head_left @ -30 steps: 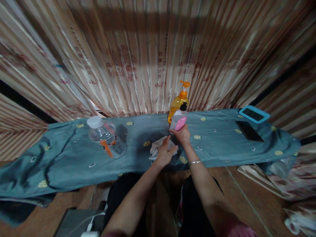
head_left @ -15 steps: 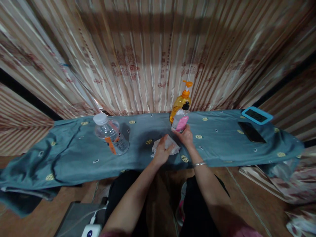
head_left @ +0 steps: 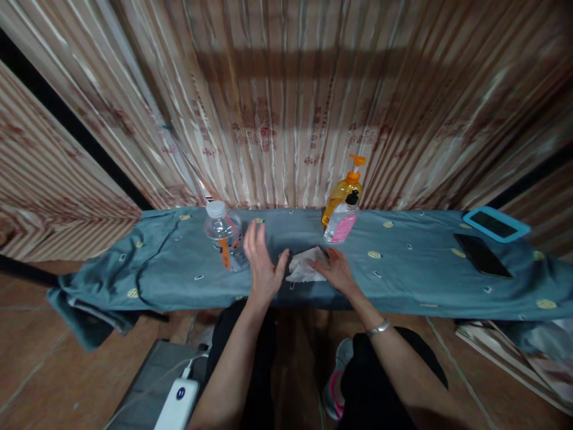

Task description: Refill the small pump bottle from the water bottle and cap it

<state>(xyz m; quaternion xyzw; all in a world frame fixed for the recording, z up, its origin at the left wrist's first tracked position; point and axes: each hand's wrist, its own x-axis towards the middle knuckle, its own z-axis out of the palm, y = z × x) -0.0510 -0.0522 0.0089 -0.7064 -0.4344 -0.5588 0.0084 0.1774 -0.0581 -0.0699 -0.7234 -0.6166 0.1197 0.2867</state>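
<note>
A crumpled white tissue (head_left: 304, 267) lies on the teal cloth in front of me. My right hand (head_left: 339, 272) has its right edge, thumb on top and the other fingers curled at the far side. My left hand (head_left: 264, 266) is raised left of the tissue, holding nothing, thumb and fingers apart. Close by its fingers stands a large clear plastic bottle (head_left: 228, 239) with a white cap and orange label; I cannot tell whether they touch. Beyond my right hand, a clear pump bottle (head_left: 342, 222) with a pink label stands before a yellow pump bottle (head_left: 338, 197) with an orange pump.
A teal cloth (head_left: 403, 280) with pineapple prints covers the narrow bench. At right lie a black phone (head_left: 482, 255) and a blue-framed clock (head_left: 496, 224). A striped curtain (head_left: 286, 89) hangs behind. A white power bank (head_left: 178, 403) with a cable lies below on the left.
My left hand has come off the tissue and moved left toward the large bottle, opening. My right hand has let go of the pink-labelled pump bottle and come down to the tissue. The view has shifted.
</note>
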